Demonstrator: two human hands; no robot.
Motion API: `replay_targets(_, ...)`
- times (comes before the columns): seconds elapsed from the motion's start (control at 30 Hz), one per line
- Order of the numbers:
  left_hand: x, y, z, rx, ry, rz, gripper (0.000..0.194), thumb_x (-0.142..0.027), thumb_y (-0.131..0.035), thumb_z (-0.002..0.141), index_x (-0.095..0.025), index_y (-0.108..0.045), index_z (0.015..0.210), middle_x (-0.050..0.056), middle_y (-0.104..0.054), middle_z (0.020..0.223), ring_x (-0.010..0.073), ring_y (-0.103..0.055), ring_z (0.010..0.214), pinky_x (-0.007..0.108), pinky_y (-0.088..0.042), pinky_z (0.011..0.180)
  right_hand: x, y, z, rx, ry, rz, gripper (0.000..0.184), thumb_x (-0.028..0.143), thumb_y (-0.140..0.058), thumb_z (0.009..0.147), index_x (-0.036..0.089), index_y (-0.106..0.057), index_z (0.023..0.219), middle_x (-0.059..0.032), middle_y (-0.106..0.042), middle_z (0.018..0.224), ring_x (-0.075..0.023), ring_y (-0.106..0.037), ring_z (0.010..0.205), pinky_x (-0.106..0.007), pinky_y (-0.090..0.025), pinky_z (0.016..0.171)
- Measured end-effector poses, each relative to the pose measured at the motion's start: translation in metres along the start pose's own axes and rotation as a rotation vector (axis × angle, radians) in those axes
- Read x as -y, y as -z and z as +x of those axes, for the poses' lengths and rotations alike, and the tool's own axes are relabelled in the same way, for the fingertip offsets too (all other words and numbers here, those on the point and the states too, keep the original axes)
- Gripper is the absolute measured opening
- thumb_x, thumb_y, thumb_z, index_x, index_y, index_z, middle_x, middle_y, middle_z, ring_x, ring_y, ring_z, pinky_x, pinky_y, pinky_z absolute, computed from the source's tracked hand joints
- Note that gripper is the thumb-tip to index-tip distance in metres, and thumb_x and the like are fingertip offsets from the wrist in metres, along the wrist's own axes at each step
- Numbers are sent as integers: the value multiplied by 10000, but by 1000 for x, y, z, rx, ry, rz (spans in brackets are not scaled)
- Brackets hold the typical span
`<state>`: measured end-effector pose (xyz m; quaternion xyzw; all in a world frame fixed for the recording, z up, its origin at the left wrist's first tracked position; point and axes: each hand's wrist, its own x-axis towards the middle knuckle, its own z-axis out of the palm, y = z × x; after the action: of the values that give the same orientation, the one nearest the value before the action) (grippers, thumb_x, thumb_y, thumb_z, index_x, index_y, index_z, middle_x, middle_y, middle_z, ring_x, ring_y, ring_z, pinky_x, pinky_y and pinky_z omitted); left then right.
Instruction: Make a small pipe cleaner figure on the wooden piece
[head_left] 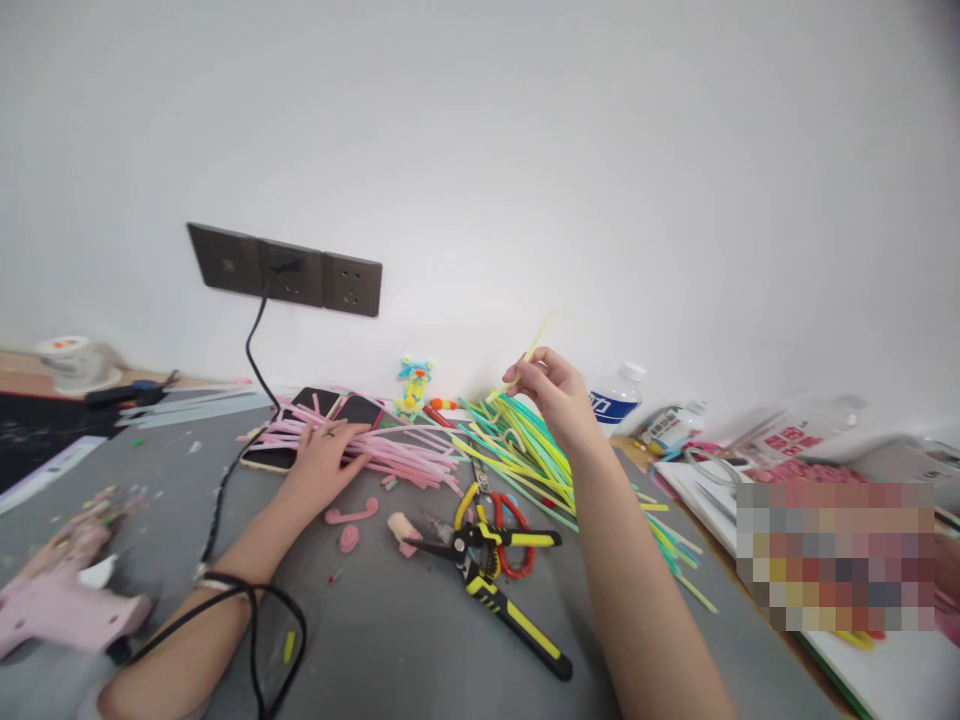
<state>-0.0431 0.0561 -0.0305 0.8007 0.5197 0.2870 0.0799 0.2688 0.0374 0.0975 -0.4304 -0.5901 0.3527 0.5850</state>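
My left hand (pixel 328 460) lies with fingers spread across a bundle of pink pipe cleaners (pixel 420 455), touching them. Raised above the pile of green and yellow pipe cleaners (pixel 525 440), my right hand (pixel 551 385) pinches a thin yellow pipe cleaner (pixel 536 343), whose upper end blurs against the wall. Between my arms sit black-and-yellow pruning shears (pixel 517 620) and red-handled scissors (pixel 517 565), partly overlapping. Small pink twisted pieces (pixel 351 514) are near the shears. A small blue and yellow figure (pixel 412 385) stands by the wall.
A pink glue gun (pixel 67 600) lies at left. Its side of the table has a black cord (pixel 251 590) looping over my left forearm. Dark phones (pixel 274 458) lie under the pink bundle. A bottle (pixel 619 395) stands behind my right arm. At right, a pixelated patch hides things.
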Motion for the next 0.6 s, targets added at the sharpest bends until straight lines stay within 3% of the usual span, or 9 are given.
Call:
replay_targets(0.17, -6, 3, -4, 42, -67, 18, 531, -438, -690, 769, -262, -586, 1259, 107, -608, 1341, 368, -455, 1293, 632, -172, 1097, 4, -9, -4, 55, -37, -20, 275, 429, -689, 799, 216, -514, 796, -4, -679, 772, -142, -630, 656, -304, -495, 716)
replay_targets(0.23, -6, 4, -3, 18, -101, 24, 461, -404, -697, 766, -273, -626, 1203, 104, -591, 1355, 368, -435, 1312, 614, -203, 1097, 6, -11, -4, 59, -31, -17, 274, 429, -688, 798, 215, -519, 790, -5, -676, 771, -141, -628, 649, -304, -494, 713)
replay_targets(0.33, -6, 7, 2, -119, -121, 38, 270, -335, -680, 785, -236, -698, 1036, 134, -574, 1337, 344, -458, 1288, 527, -293, 1080, 7, -11, -4, 57, -22, -19, 274, 435, -686, 798, 216, -523, 779, -5, -673, 770, -144, -628, 646, -308, -495, 711)
replay_targets(0.43, -7, 11, 4, -175, -85, 54, 144, -287, -682, 778, -225, -707, 905, 122, -634, 1187, 321, -549, 1146, 478, -363, 1002, 6, -10, -4, 53, -15, -36, 273, 440, -682, 800, 220, -521, 784, -4, -670, 767, -147, -624, 649, -312, -496, 711)
replay_targets(0.5, -9, 13, 3, -129, -30, 63, 59, -246, -650, 790, -222, -686, 829, 79, -680, 982, 292, -605, 993, 448, -396, 908, 6, -10, -4, 54, -17, -37, 269, 433, -683, 800, 218, -522, 789, -5, -669, 765, -146, -620, 644, -309, -493, 698)
replay_targets(0.6, -14, 15, 0, -29, 23, 36, 79, -220, -588, 823, -214, -652, 777, 16, -681, 746, 240, -633, 796, 407, -388, 828, 6, -12, -5, 74, -29, -24, 268, 427, -688, 795, 214, -525, 796, -3, -670, 756, -139, -612, 628, -301, -492, 687)
